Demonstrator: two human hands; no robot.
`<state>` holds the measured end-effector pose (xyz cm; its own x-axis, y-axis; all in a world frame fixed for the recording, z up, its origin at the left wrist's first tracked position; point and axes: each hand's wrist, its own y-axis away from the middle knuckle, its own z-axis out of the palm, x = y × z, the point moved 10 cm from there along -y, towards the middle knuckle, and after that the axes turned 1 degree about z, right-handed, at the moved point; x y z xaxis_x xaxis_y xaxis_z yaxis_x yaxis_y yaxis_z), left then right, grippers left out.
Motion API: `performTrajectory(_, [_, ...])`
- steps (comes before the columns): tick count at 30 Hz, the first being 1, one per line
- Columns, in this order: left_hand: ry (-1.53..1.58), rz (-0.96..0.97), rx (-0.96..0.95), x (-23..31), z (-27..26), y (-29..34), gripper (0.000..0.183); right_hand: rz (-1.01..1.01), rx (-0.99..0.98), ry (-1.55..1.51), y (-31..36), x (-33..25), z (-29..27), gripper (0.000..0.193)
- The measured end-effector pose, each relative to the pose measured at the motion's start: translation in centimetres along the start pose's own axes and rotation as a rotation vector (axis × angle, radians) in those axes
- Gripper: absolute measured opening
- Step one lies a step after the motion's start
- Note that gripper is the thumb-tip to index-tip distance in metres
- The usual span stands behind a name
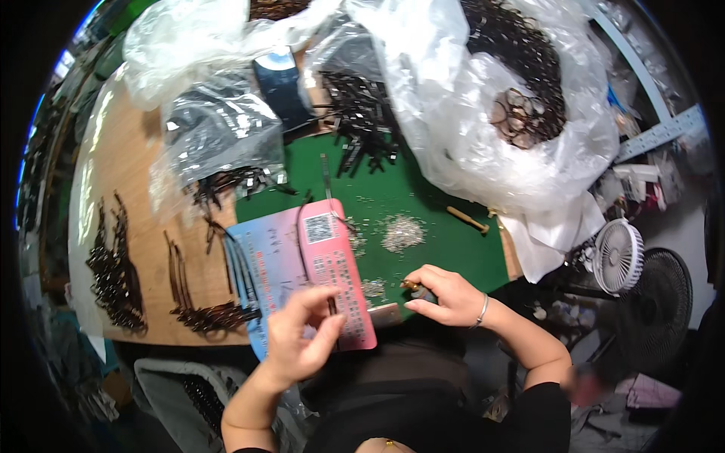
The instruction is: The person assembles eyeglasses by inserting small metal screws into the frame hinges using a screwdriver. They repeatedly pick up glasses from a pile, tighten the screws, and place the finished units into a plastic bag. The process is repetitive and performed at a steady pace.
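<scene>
My left hand (302, 336) is over a pink and blue printed card (351, 294). Its thumb and forefinger close on a thin dark strip (332, 306), mostly hidden by the fingers. A dark curved eyeglass temple (300, 238) lies on the card just beyond that hand. My right hand (447, 296), with a bracelet at the wrist, grips a small dark tool (423, 293) with a brass-coloured end; its kind is unclear. Beyond it, a heap of tiny shiny metal parts (402, 232) rests on the green mat (445, 249). A smaller pile (373, 288) lies between the hands.
Bundles of dark temples (113, 279) lie on the wooden table (151, 226) at left. Clear bags (219, 128) and a large plastic sack (445, 143) of dark frames (529, 117) stand behind. A brass-coloured rod (468, 220) lies right; a white fan (619, 248) stands beyond.
</scene>
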<state>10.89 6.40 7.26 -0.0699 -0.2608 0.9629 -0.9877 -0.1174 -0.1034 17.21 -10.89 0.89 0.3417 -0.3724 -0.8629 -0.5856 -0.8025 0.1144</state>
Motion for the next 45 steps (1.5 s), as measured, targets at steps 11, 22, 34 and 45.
performTrajectory(11, [0.423,-0.425,-0.010,-6.3,6.7,1.5,0.024,0.375,0.428,0.268,3.0,4.2,-11.6,0.017])
performTrajectory(22, [0.368,-0.453,0.043,-6.2,6.0,1.7,0.023,0.443,0.446,0.286,-2.4,9.5,-15.9,0.024])
performTrajectory(34, [0.272,-0.341,-0.079,-5.2,8.2,1.6,0.023,0.302,0.330,0.736,-2.8,7.2,-14.1,0.016])
performTrajectory(45, [0.776,-0.560,-0.150,-4.7,10.4,3.7,0.025,0.019,0.198,-0.247,-1.8,-3.2,-1.4,0.012])
